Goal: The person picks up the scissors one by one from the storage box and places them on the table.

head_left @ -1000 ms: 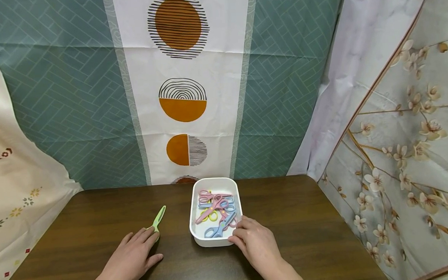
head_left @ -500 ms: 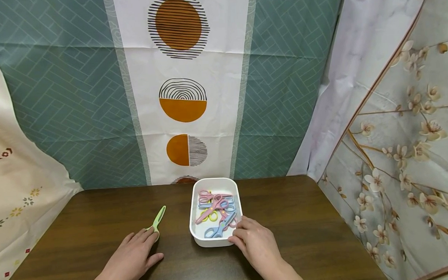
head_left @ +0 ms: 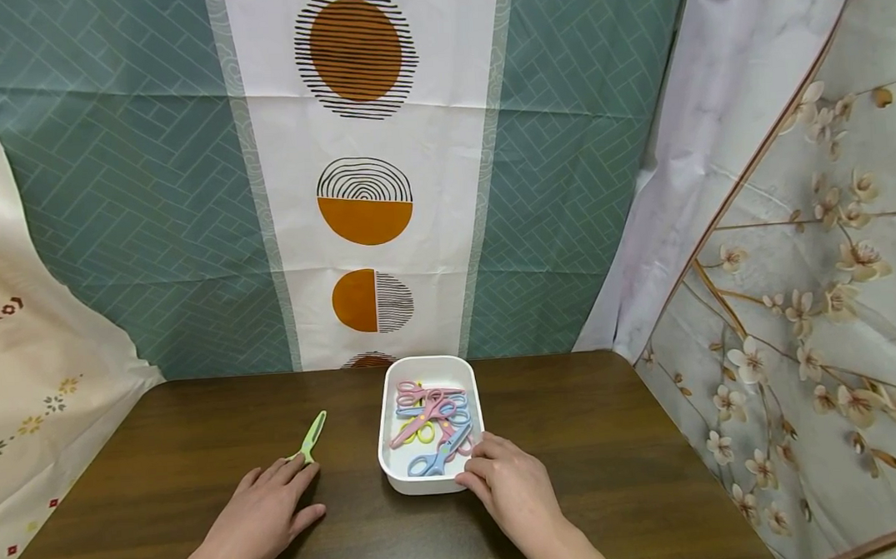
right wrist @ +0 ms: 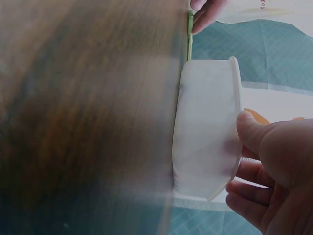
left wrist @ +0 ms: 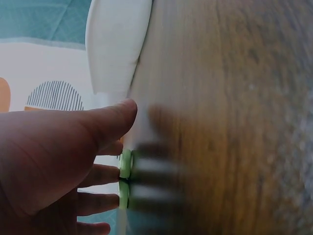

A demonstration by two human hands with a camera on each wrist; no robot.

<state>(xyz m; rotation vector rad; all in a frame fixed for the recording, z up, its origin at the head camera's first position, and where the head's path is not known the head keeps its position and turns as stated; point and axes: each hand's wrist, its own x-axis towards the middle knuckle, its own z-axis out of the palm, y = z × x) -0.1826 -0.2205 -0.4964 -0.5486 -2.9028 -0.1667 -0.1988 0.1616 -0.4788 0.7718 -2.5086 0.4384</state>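
Note:
On the table lies a pair of light green scissors, its tip pointing away and slightly right. My left hand rests on their handle end with fingers extended, hiding part of the loops. In the left wrist view, fingertips touch the green handles. A white plastic bin stands right of the scissors. My right hand holds its near right corner, thumb at the rim and fingers bent along the side, as the right wrist view also shows. Inside the bin lie pink scissors, blue scissors and yellow scissors, overlapping.
The dark brown wooden table carries the bin and the green scissors. A green and white patterned curtain hangs behind its far edge. Floral cloth hangs on the right, and cream cloth on the left.
The green scissors have shifted very slightly left under my left fingertips. My right hand and the bin stay in place.

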